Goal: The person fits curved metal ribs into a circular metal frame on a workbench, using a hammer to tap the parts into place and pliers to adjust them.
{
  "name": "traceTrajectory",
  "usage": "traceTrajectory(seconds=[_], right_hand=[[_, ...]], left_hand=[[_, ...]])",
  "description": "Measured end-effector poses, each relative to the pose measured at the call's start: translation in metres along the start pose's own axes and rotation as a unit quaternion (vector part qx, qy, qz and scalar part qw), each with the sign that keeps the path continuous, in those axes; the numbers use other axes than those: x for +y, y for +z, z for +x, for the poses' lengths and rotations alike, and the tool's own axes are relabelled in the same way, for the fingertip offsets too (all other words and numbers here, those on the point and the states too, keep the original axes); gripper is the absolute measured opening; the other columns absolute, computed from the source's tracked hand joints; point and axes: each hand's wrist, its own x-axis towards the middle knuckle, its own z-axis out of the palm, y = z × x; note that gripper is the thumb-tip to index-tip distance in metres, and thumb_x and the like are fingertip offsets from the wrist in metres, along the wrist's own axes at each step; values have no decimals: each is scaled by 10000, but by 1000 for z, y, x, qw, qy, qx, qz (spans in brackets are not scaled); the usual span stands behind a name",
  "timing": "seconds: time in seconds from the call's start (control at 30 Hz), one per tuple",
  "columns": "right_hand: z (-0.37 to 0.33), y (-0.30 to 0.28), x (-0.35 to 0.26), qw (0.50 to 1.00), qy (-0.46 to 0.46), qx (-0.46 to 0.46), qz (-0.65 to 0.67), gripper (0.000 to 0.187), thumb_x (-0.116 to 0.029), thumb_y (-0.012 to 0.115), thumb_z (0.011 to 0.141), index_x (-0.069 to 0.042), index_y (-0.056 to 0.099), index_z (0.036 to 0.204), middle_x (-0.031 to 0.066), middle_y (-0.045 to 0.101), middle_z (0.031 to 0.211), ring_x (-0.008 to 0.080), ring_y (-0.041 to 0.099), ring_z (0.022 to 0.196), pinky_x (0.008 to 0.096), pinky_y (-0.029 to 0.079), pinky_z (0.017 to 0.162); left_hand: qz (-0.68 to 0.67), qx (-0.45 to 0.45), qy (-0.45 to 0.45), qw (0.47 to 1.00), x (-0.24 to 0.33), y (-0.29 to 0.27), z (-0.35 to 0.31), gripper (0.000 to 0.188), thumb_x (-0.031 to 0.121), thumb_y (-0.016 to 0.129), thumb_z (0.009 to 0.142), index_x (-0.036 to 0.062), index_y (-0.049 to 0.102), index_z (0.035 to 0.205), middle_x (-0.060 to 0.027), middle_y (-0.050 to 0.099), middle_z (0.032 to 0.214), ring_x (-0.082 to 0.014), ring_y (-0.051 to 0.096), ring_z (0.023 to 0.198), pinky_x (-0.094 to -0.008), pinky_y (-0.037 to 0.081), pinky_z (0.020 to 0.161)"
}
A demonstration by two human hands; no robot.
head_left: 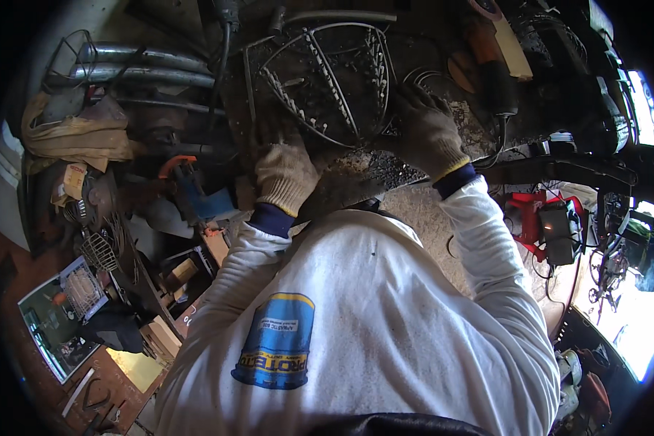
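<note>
A welded frame of bent metal rod [332,87] lies on the dark worktop [341,182]; its outline is curved, with a ridged bar down its middle and rough, beaded strips along its sides. My left hand [286,171], in a dirty knit work glove, rests at the frame's lower left. Its darkened fingers reach forward and are hard to make out against the worktop. By the frame's right side lies my right hand [430,132], gloved alike, its fingers stretched out flat. Whether its fingertips touch the rod cannot be told. Neither hand visibly holds anything.
An orange and black angle grinder [490,58] lies on the worktop at the right, its cord trailing down. Metal pipes [145,64] and a tan cloth [80,138] are at the left, near a blue clamp-like tool [203,198]. A red and black machine [545,225] stands lower right.
</note>
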Motion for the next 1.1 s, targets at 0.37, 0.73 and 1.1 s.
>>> traceTrajectory(seconds=[0.37, 0.73, 1.1], right_hand=[[-20, -2, 38, 992, 17, 73, -105, 541, -466, 651, 937, -234, 616, 1425, 113, 579, 1478, 349, 474, 1418, 538, 347, 1172], [-56, 13, -5, 971, -185, 92, 119, 374, -179, 715, 842, -72, 725, 1200, 145, 696, 1271, 329, 635, 1233, 472, 485, 1066], [-26, -3, 13, 993, -39, 97, 59, 541, -411, 706, 911, -97, 644, 1347, 138, 639, 1385, 359, 587, 1289, 486, 460, 1086]], left_hand=[[-210, 164, 45, 963, -15, -5, -36, 497, 364, 733, 926, 51, 639, 1301, -181, 668, 1314, -412, 678, 1116, -499, 546, 958], [-200, 125, 394, 889, 42, -16, -25, 306, 280, 718, 847, 119, 735, 1107, -84, 701, 1209, -261, 647, 1160, -391, 506, 990], [-287, 253, 33, 923, 7, -22, -42, 441, 289, 767, 925, 49, 656, 1279, -165, 653, 1345, -356, 633, 1211, -444, 521, 1016]])
